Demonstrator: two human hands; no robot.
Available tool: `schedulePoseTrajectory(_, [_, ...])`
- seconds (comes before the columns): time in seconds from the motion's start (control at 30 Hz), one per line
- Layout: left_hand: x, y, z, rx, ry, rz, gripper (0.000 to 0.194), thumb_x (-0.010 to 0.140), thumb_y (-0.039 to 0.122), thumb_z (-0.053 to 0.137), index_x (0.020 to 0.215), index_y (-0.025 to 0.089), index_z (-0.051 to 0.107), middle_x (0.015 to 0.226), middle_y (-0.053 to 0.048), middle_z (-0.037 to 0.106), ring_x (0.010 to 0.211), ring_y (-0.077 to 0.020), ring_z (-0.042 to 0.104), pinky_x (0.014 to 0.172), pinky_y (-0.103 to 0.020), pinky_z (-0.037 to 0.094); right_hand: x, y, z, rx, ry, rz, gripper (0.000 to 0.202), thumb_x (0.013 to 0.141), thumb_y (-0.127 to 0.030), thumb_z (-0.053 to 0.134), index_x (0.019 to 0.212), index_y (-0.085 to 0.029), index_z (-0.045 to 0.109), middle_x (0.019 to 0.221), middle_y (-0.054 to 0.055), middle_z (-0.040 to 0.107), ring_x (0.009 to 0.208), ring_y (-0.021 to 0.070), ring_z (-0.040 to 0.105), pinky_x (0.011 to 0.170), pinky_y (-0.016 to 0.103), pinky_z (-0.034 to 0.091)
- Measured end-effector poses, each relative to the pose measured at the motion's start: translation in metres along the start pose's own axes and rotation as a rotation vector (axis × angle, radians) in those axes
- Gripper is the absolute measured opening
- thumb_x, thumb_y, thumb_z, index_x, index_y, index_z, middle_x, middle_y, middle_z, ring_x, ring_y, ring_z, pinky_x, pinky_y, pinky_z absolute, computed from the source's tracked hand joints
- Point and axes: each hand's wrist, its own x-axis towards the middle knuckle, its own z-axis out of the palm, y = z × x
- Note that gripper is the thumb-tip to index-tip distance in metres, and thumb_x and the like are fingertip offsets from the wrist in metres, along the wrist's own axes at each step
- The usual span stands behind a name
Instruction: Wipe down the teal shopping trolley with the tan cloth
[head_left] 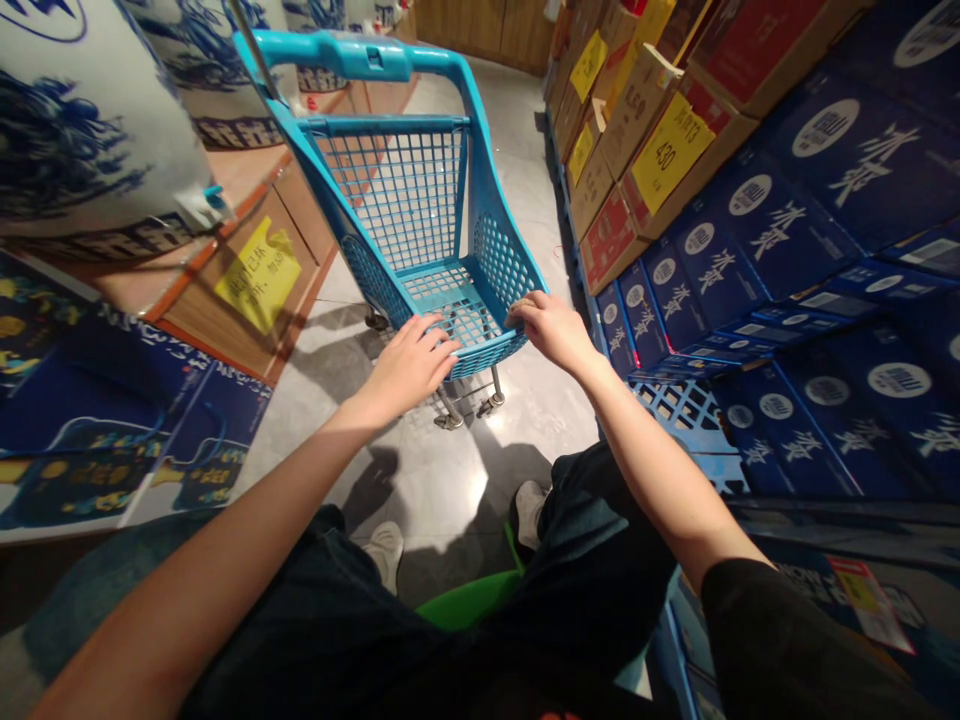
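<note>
A blue plastic shopping cart stands before me, its basket empty and its near rim toward me. My left hand lies over the left part of that rim, fingers bent over the edge. At the right corner of the rim, my right hand is closed, with a small tan piece under its fingers. It looks like cloth, though most of it is hidden by the hand. The cart's handle is at the far end, and small wheels show below the basket.
Stacked blue boxes and brown cartons line the right, above a blue plastic pallet. Large blue-and-white jars stand on a wooden ledge at left. Blue printed boxes sit below. Something green is beneath me.
</note>
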Motion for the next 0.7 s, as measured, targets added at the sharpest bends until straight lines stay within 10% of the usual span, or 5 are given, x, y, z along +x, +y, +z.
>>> schedulePoseTrajectory(0.23, [0.001,0.003,-0.001,-0.013,-0.004,-0.014,0.040,0.113,0.031,0.047,0.126,0.017,0.081,0.120,-0.017,0.080,0.147,-0.0379,0.059,0.127,-0.065,0.048,-0.002,-0.025,0.020,0.113,-0.035,-0.249,0.051,0.098,-0.005,0.058,0.140,-0.029,0.076,0.143,0.010,0.071,0.122,0.0276,0.066,0.100,0.041,0.058])
schedulePoseTrajectory(0.5, [0.001,0.001,-0.003,-0.066,-0.009,-0.028,0.037,0.111,0.029,0.049,0.126,0.019,0.082,0.121,-0.017,0.080,0.148,-0.0386,0.058,0.127,-0.068,0.047,0.000,-0.001,-0.002,0.014,0.004,0.037,0.045,0.098,-0.004,0.051,0.123,-0.025,0.082,0.140,0.010,0.073,0.123,0.0295,0.067,0.099,0.041,0.057])
schedulePoseTrajectory(0.7, [0.000,0.002,-0.003,-0.070,-0.001,-0.035,0.038,0.111,0.030,0.049,0.126,0.020,0.082,0.122,-0.017,0.080,0.147,-0.0385,0.058,0.127,-0.069,0.047,-0.004,-0.033,0.018,0.082,-0.010,-0.182,0.046,0.100,-0.009,0.060,0.139,-0.028,0.077,0.142,0.011,0.071,0.121,0.0290,0.065,0.098,0.042,0.057])
